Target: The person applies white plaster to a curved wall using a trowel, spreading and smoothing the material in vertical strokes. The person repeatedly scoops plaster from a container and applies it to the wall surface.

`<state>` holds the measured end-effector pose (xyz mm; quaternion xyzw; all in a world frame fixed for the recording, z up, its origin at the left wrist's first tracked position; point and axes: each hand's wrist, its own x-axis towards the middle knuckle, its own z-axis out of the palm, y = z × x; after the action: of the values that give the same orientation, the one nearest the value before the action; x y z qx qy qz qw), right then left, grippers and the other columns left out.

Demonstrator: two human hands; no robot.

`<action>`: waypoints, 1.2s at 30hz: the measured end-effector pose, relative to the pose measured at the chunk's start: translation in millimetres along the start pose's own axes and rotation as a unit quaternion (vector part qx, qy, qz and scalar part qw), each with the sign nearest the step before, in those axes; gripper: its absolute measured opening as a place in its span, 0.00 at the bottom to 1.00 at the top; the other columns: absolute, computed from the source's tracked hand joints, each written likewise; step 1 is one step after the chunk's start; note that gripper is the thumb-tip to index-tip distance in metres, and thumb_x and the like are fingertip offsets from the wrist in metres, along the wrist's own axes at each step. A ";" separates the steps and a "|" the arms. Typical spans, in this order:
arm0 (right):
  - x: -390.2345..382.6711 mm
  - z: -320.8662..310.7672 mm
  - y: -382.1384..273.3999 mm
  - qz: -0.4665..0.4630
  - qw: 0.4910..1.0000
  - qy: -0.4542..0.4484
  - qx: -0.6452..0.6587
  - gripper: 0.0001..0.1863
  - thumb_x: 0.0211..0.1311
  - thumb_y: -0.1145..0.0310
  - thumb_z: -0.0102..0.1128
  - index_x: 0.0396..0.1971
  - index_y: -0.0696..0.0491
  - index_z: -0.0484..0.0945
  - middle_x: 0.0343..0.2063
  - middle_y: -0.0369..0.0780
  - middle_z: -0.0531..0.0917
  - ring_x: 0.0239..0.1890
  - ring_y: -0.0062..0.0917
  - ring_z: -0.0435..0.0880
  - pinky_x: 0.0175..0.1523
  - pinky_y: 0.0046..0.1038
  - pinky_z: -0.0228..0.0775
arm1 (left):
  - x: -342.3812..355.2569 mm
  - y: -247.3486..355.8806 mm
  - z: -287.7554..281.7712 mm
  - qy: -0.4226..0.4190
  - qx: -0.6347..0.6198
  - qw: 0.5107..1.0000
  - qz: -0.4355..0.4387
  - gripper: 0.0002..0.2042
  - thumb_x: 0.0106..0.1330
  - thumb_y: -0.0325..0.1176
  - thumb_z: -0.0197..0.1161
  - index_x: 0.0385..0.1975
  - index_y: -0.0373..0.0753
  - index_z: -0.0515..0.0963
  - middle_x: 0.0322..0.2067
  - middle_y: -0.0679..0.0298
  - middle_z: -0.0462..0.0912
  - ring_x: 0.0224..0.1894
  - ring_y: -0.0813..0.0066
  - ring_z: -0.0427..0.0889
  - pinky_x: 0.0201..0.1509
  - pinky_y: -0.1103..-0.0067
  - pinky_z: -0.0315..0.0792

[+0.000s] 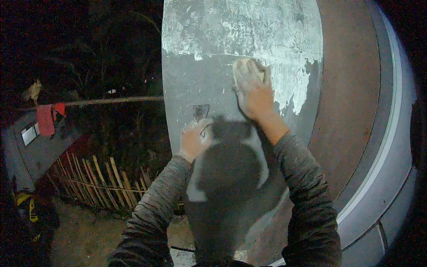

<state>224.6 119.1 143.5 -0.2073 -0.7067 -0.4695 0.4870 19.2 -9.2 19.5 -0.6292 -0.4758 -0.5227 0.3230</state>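
From my remote post I have 2 hands at a grey wall (pixel 191 75). The right hand (pixel 254 92) is closed over a pale block (pixel 262 71), just right of midway between the wall's side edges, at the ragged lower border of the white coating (pixel 284 40); its fingers lie along the block, probably to press the face evenly. The left hand (pixel 194 139), near the wall's left edge, grips a scraper (pixel 201 110), blade up, likely so it is handy; I cannot tell whether that blade touches the wall.
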 end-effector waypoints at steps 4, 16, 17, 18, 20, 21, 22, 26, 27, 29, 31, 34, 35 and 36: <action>-127.8 -21.0 -55.9 0.053 0.953 -0.031 0.298 0.19 0.70 0.65 0.59 0.57 0.54 0.81 0.56 0.48 0.83 0.63 0.44 0.79 0.77 0.52 0.52 | -25.7 -1.4 -9.5 0.037 -0.120 0.990 -0.061 0.12 0.67 0.29 0.59 0.47 0.38 0.84 0.44 0.53 0.88 0.46 0.61 0.89 0.51 0.73 0.78; -521.0 -191.8 -255.2 0.445 0.375 -0.554 0.595 0.19 0.68 0.57 0.64 0.44 0.61 0.85 0.30 0.41 0.87 0.31 0.26 0.83 0.40 0.34 0.75 | -527.2 12.8 -47.1 -0.253 -0.128 0.849 -0.446 0.14 0.73 0.38 0.59 0.53 0.40 0.79 0.33 0.63 0.83 0.33 0.69 0.82 0.38 0.71 0.78; -530.3 -190.8 -260.3 0.416 0.395 -0.578 0.581 0.19 0.69 0.59 0.64 0.45 0.61 0.84 0.30 0.41 0.86 0.31 0.26 0.83 0.40 0.34 0.75 | -528.6 16.9 -52.4 -0.250 -0.082 0.849 -0.459 0.14 0.72 0.39 0.59 0.50 0.40 0.80 0.32 0.61 0.83 0.33 0.66 0.82 0.38 0.69 0.79; -534.6 -190.0 -261.7 0.390 0.396 -0.592 0.583 0.19 0.69 0.59 0.64 0.46 0.61 0.84 0.30 0.41 0.86 0.31 0.26 0.83 0.40 0.34 0.75 | -517.1 20.1 -58.6 -0.242 -0.027 0.855 -0.458 0.14 0.71 0.41 0.59 0.47 0.40 0.81 0.30 0.58 0.83 0.32 0.62 0.83 0.38 0.66 0.79; -531.1 -179.3 -263.1 0.347 0.384 -0.599 0.612 0.19 0.69 0.59 0.64 0.46 0.60 0.84 0.31 0.41 0.86 0.32 0.26 0.83 0.40 0.34 0.75 | -463.5 24.1 -73.2 -0.195 0.115 0.865 -0.447 0.14 0.69 0.44 0.60 0.42 0.40 0.83 0.27 0.53 0.83 0.30 0.54 0.83 0.38 0.62 0.79; -526.7 -171.3 -263.9 0.330 0.376 -0.600 0.624 0.19 0.69 0.59 0.64 0.46 0.60 0.84 0.31 0.41 0.86 0.32 0.26 0.83 0.40 0.34 0.75 | -429.0 27.8 -84.8 -0.228 0.105 0.869 -0.425 0.15 0.69 0.46 0.60 0.39 0.40 0.84 0.26 0.51 0.83 0.30 0.50 0.83 0.38 0.60 0.79; -521.8 -165.6 -263.2 0.321 0.368 -0.602 0.632 0.18 0.69 0.59 0.64 0.46 0.60 0.84 0.31 0.41 0.86 0.32 0.26 0.83 0.40 0.34 0.75 | -392.1 35.1 -97.6 -0.237 0.121 0.872 -0.412 0.16 0.68 0.48 0.60 0.36 0.40 0.85 0.25 0.48 0.83 0.29 0.46 0.83 0.38 0.58 0.79; -518.5 -161.9 -264.0 0.316 0.346 -0.606 0.643 0.18 0.69 0.60 0.64 0.47 0.60 0.84 0.32 0.41 0.86 0.32 0.27 0.83 0.41 0.34 0.76 | -274.0 76.0 -162.7 -0.301 0.131 0.885 -0.329 0.14 0.67 0.44 0.57 0.36 0.41 0.84 0.27 0.46 0.84 0.32 0.43 0.85 0.42 0.54 0.78; -521.7 -166.8 -265.5 0.317 0.342 -0.608 0.643 0.18 0.69 0.60 0.64 0.47 0.60 0.84 0.32 0.41 0.86 0.33 0.27 0.83 0.41 0.34 0.76 | -255.1 88.7 -177.8 -0.295 0.152 0.898 -0.289 0.13 0.67 0.42 0.57 0.36 0.41 0.83 0.28 0.46 0.84 0.33 0.43 0.85 0.42 0.53 0.78; -530.1 -184.0 -268.2 0.319 0.331 -0.616 0.640 0.18 0.69 0.60 0.64 0.48 0.60 0.83 0.33 0.41 0.86 0.33 0.27 0.83 0.41 0.34 0.76 | -231.6 116.4 -204.6 -0.300 0.179 0.901 -0.258 0.12 0.68 0.42 0.57 0.35 0.40 0.81 0.26 0.49 0.84 0.33 0.45 0.85 0.41 0.54 0.78; -537.4 -204.7 -273.0 0.326 0.314 -0.626 0.635 0.18 0.69 0.60 0.64 0.48 0.60 0.83 0.33 0.41 0.86 0.33 0.27 0.83 0.41 0.34 0.76 | -221.1 141.9 -232.3 -0.303 0.205 0.899 -0.241 0.11 0.68 0.41 0.58 0.34 0.39 0.80 0.25 0.50 0.84 0.31 0.47 0.86 0.39 0.56 0.79; -547.7 -238.4 -282.0 0.332 0.283 -0.648 0.625 0.18 0.69 0.60 0.64 0.48 0.60 0.83 0.34 0.41 0.86 0.34 0.27 0.83 0.41 0.34 0.76 | -216.9 174.3 -266.6 -0.337 0.279 0.869 -0.233 0.11 0.67 0.41 0.60 0.34 0.39 0.80 0.25 0.51 0.84 0.30 0.49 0.86 0.36 0.57 0.80; -549.6 -248.5 -286.5 0.330 0.276 -0.652 0.625 0.18 0.69 0.60 0.64 0.49 0.60 0.83 0.34 0.41 0.86 0.34 0.28 0.83 0.41 0.34 0.76 | -218.1 185.4 -279.2 -0.347 0.278 0.868 -0.221 0.12 0.67 0.41 0.60 0.34 0.38 0.80 0.25 0.51 0.84 0.29 0.49 0.86 0.36 0.58 0.80; -551.8 -258.6 -289.0 0.329 0.267 -0.659 0.621 0.18 0.69 0.61 0.64 0.49 0.60 0.83 0.34 0.41 0.86 0.34 0.28 0.83 0.41 0.34 0.76 | -220.7 196.6 -290.4 -0.373 0.281 0.856 -0.224 0.12 0.67 0.42 0.61 0.34 0.38 0.80 0.25 0.51 0.84 0.29 0.49 0.86 0.35 0.58 0.80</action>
<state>378.1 -150.8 -455.2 -0.2947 -0.7331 0.6108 -0.0523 101.4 -395.9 -104.6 -0.5359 -0.8152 -0.1513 0.1592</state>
